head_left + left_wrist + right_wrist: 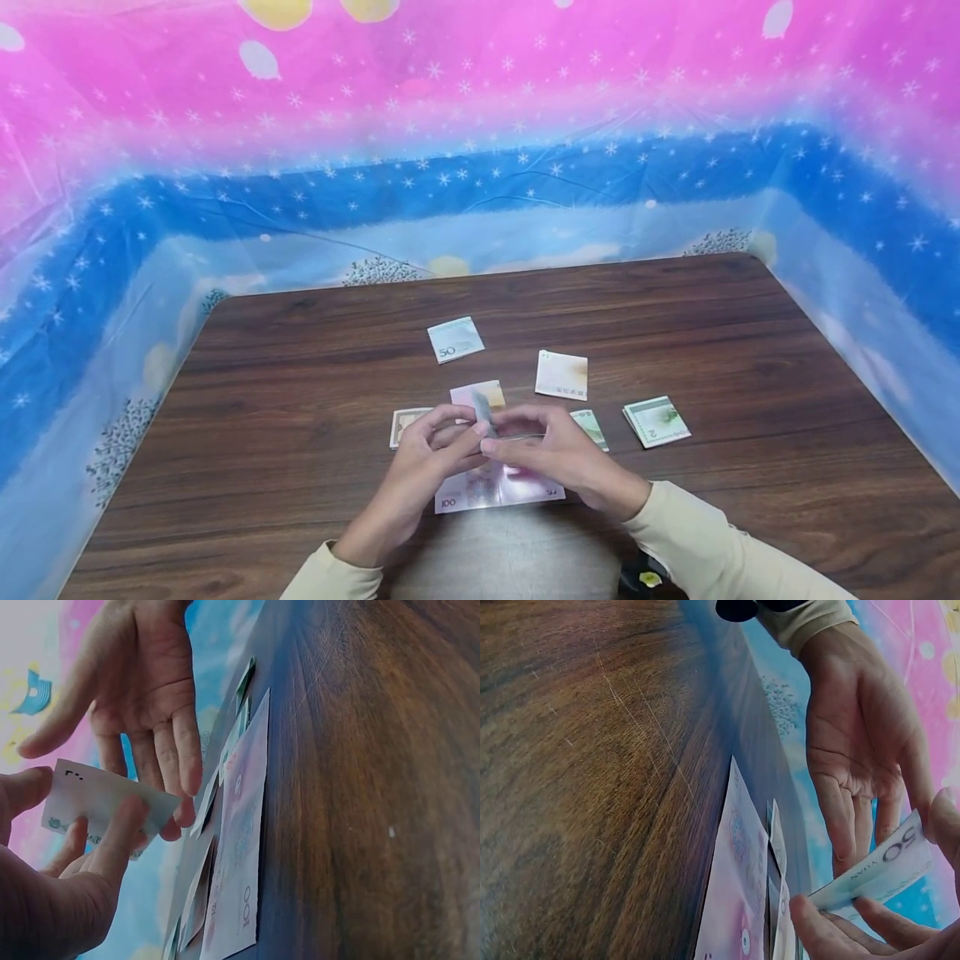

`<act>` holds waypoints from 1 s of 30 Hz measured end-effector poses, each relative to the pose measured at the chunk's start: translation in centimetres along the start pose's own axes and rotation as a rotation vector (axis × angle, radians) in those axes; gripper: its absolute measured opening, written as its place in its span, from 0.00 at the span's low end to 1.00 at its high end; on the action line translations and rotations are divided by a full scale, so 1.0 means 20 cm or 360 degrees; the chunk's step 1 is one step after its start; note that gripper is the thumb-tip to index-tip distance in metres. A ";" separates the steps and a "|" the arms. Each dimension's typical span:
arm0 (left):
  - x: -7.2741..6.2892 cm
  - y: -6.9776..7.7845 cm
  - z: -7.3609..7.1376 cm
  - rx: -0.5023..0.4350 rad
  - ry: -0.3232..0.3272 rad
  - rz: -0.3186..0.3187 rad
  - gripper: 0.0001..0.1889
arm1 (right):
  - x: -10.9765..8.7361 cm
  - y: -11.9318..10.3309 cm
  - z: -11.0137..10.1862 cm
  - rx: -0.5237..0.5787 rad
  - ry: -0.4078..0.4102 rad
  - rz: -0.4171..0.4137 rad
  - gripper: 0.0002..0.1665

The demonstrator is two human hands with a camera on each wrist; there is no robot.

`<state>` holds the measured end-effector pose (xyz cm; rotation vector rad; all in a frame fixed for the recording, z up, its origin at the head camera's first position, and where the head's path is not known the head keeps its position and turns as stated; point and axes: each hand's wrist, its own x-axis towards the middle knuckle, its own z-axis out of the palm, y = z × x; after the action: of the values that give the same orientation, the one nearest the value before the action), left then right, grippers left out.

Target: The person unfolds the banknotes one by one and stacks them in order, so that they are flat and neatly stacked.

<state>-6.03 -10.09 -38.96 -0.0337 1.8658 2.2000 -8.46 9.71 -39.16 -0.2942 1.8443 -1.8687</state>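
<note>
Both hands hold a small folded 50 yuan banknote (482, 407) above the table. My left hand (423, 471) pinches it between thumb and fingers; in the left wrist view its fingertips lie across the pale face of the note. My right hand (566, 454) grips it from the other side, and the right wrist view shows its thumb at the corner near the printed 50. Beneath the hands lies a pink 100 banknote (498, 496), spread flat and partly covered by them. A pink and yellow note (491, 392) lies just beyond the fingers.
Farther back lie a folded 50 note (455, 340) and a folded yellowish note (561, 375). Green folded notes (657, 422) are to the right, and a brownish note (403, 427) is partly behind my left hand. A dark object (637, 579) shows beside the right sleeve.
</note>
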 end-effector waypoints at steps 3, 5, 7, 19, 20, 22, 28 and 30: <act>0.00 0.00 0.01 0.0039 0.0008 0.0005 0.20 | 0.00 -0.01 0.01 -0.0010 -0.0005 -0.0015 0.35; 0.01 0.00 0.01 0.0061 0.0014 0.0007 0.19 | -0.01 -0.01 0.01 -0.0021 -0.0007 -0.0025 0.36; 0.00 0.00 0.01 0.0072 0.0015 0.0008 0.19 | -0.01 -0.01 0.02 -0.0027 -0.0012 -0.0037 0.36; -0.01 -0.01 -0.01 0.0052 -0.0077 -0.0017 0.26 | -0.03 -0.03 -0.03 -0.0123 -0.0050 0.0020 0.34; -0.01 0.00 -0.01 0.0056 -0.0087 -0.0018 0.26 | -0.03 -0.03 -0.03 -0.0127 -0.0051 0.0028 0.34; -0.02 0.00 -0.01 0.0070 -0.0094 -0.0018 0.26 | -0.03 -0.03 -0.05 -0.0134 -0.0055 0.0029 0.33; -0.03 0.01 -0.01 0.0127 -0.0041 -0.0024 0.23 | -0.04 -0.05 -0.07 -0.0053 -0.0001 0.0047 0.31; -0.03 0.01 -0.01 0.0133 -0.0006 -0.0023 0.22 | -0.05 -0.05 -0.07 -0.0055 0.0038 0.0057 0.30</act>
<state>-5.58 -10.36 -38.70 -0.0269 1.9473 2.1088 -8.58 11.34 -38.02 -0.2499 1.8869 -1.8257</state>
